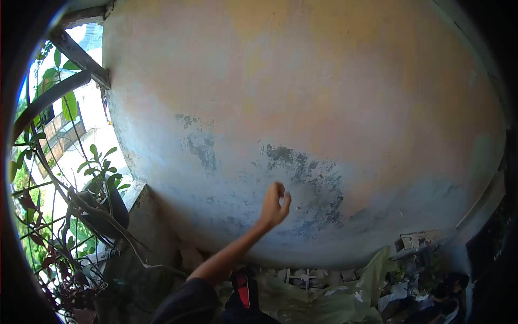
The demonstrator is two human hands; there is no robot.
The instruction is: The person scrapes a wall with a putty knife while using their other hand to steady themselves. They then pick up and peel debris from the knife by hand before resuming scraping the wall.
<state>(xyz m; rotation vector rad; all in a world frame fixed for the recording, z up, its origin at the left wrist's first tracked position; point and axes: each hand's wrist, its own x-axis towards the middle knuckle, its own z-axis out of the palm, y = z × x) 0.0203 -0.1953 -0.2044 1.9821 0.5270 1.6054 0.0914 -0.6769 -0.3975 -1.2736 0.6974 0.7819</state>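
Note:
My left hand (pixel 275 206) is raised in front of a wall (pixel 334 81), its forearm reaching up from a dark sleeve at the lower left. The fingers are curled in and the thumb lies close to them. What they hold, if anything, is hidden or too small to make out. In this view the hand overlaps a rough grey patch (pixel 324 191), where the wall's paint has flaked off. My right hand is out of view.
Potted plants (pixel 102 167) and bare branches stand by a metal grille at the left opening. Along the wall's foot lie a greenish sheet (pixel 345 299), grey blocks (pixel 318 277) and a pale broken box (pixel 418 240). Dark clutter fills the lower right.

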